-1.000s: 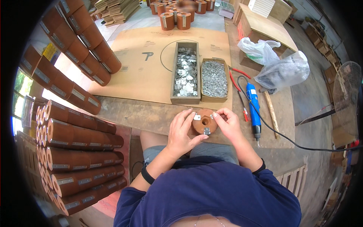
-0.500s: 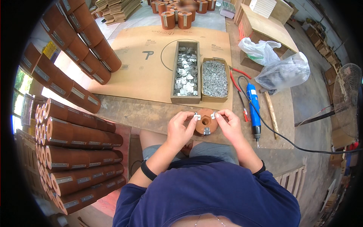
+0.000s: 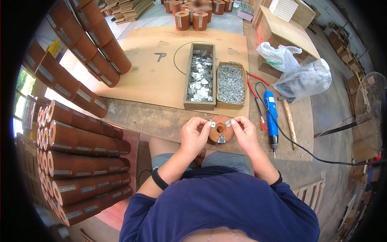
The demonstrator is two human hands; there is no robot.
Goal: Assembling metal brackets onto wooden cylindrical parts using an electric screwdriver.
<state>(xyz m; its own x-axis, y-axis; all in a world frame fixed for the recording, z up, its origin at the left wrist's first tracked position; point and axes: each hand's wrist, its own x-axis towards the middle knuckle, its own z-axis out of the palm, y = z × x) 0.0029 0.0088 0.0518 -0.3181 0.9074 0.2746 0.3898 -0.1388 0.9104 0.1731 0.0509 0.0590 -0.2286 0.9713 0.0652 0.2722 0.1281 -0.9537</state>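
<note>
A round reddish-brown block point(image 3: 228, 136) with a hole through its middle stands on the near edge of the workbench, end face up. At the left side of its rim, my left hand point(image 3: 195, 135) pinches a small metal plate point(image 3: 213, 124) between thumb and finger. My right hand point(image 3: 246, 134) pinches another small plate point(image 3: 228, 123) at the right side. A third metal plate point(image 3: 221, 139) sits on the rim nearest me. Just beyond my hands stand a wooden box point(image 3: 199, 106) of loose metal plates and a cardboard box point(image 3: 229, 106) of screws.
A blue electric screwdriver point(image 3: 271, 115) with a black cable lies right of my hands, beside red-handled pliers point(image 3: 250, 82) and a wooden-handled hammer point(image 3: 289, 121). Plastic bags point(image 3: 306, 78) sit farther right. Brown cylinders point(image 3: 88, 147) are stacked at left. A cardboard sheet point(image 3: 141, 72) covers the far bench.
The view has shifted slightly. Both hands stay at the block's rim with their plates, and the right plate now shows its flat face more fully.
</note>
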